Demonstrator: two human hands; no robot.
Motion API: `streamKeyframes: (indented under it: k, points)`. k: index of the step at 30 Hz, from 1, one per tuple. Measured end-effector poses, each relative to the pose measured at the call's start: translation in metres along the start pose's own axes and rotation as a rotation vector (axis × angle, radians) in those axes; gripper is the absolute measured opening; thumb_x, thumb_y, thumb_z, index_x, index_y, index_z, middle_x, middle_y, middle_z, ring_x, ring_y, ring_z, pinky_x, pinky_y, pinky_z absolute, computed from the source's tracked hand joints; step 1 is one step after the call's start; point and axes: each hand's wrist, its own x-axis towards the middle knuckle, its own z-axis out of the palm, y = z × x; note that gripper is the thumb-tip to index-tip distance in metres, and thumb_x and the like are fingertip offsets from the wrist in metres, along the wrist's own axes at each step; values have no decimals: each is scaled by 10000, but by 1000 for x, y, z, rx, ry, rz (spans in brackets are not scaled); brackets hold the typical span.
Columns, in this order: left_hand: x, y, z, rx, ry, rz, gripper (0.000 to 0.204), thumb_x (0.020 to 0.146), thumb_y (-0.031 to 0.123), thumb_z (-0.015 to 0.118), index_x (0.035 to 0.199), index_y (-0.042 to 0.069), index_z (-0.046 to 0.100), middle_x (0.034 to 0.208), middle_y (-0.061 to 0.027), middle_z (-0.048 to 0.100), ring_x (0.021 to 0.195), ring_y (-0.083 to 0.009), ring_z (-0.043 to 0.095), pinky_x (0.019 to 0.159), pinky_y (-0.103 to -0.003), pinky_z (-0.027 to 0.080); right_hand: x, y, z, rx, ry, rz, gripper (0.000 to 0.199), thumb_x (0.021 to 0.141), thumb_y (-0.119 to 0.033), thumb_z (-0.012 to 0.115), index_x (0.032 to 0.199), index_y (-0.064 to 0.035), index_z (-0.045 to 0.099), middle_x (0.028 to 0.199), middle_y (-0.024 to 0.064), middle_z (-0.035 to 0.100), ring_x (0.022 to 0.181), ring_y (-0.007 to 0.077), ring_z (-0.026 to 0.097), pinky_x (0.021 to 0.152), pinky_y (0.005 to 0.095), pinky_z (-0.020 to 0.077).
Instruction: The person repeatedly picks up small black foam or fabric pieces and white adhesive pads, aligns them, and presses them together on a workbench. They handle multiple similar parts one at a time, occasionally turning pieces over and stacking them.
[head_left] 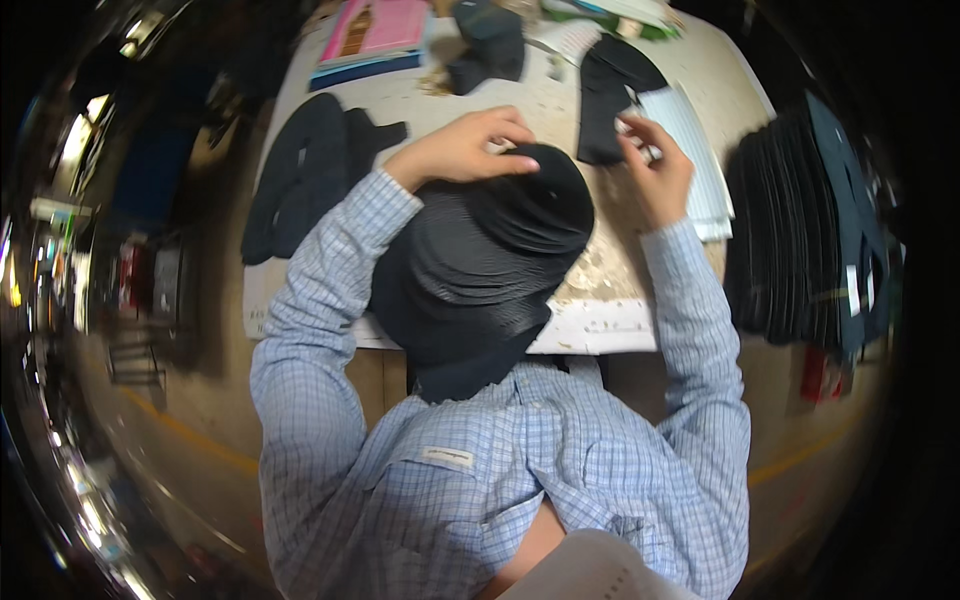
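A fanned stack of black cut pieces (470, 265), thin and flexible like fabric or leather, spreads from the table's near edge toward the middle and overlaps my shirt front. My left hand (475, 145) is closed at the stack's far edge, its thumb lying over the top piece and its fingers curled beside it. A bit of white shows between that thumb and the fingers. To the right of the stack, my right hand (658, 172) hangs apart from it with fingers curled together. Small white bits show at its fingertips; whether they are held or wrapped on is unclear.
More black pieces (310, 175) lie at left, with others (610, 95) beyond my right hand. A pink booklet (375, 28) tops a blue pile at the back left. Pale paper sheets (690, 160) lie at right. A tall stack of dark pieces (800, 230) stands beside the table (600, 325).
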Motion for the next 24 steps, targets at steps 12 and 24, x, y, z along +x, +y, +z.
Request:
streamKeyframes:
  k: [12, 24]
  points:
    - [-70, 29, 18, 43, 228, 169, 335, 880, 364, 646, 1105, 117, 662, 1104, -49, 661, 1059, -256, 605, 917, -401, 427, 109, -84, 121, 217, -567, -294, 298, 817, -89, 704, 1114, -107, 688, 830, -1, 695, 760, 70, 636, 669, 243, 498]
    - [-79, 23, 28, 157, 385, 169, 480, 817, 524, 626, 1018, 93, 689, 946, -144, 687, 898, -348, 653, 822, -421, 516, 118, -131, 389, 302, -816, -127, 368, 727, -118, 741, 1083, -48, 682, 835, 81, 740, 792, 164, 706, 731, 267, 524]
